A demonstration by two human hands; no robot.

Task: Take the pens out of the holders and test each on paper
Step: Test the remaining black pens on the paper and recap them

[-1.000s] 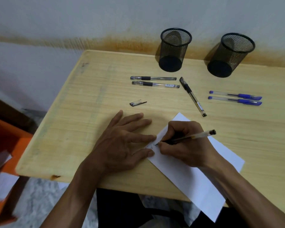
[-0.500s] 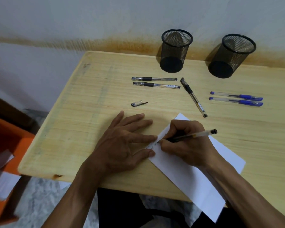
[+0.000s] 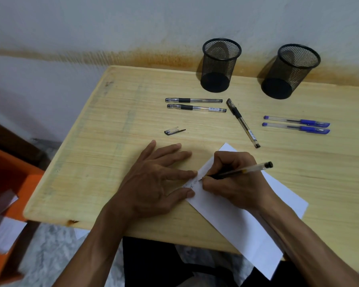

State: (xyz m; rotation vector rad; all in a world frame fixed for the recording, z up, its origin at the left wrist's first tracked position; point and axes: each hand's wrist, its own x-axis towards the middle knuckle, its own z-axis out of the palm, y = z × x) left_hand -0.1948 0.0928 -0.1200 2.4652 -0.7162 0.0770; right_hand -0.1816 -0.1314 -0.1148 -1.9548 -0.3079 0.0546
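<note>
Nearest us, the white paper (image 3: 236,222) lies slantwise on the wooden table (image 3: 104,154), its near corner hanging past the front edge. Our left hand (image 3: 153,183) rests flat with the fingers spread, two fingertips pinning the paper's left edge. Our right hand (image 3: 234,183) sits on the sheet, its fingers clamped on a clear black-ink pen (image 3: 240,171) whose tip touches the paper beside a few small written marks; the marks are too small for us to read. Beyond the left hand a loose pen cap (image 3: 173,131) lies alone on the wood. Farther right, one capped black pen (image 3: 243,122) lies at a slant, its lower end just beside the paper's far corner. Behind the cap, two more black pens (image 3: 195,104) lie side by side, close to parallel. Well to the right, two blue pens (image 3: 296,124) lie in a pair, also nearly parallel. At the back, against the stained wall, the left mesh holder (image 3: 219,65) and the right mesh holder (image 3: 290,71) stand apart, both showing no pens inside. Off the table's left side we see an orange box (image 3: 6,204).
</note>
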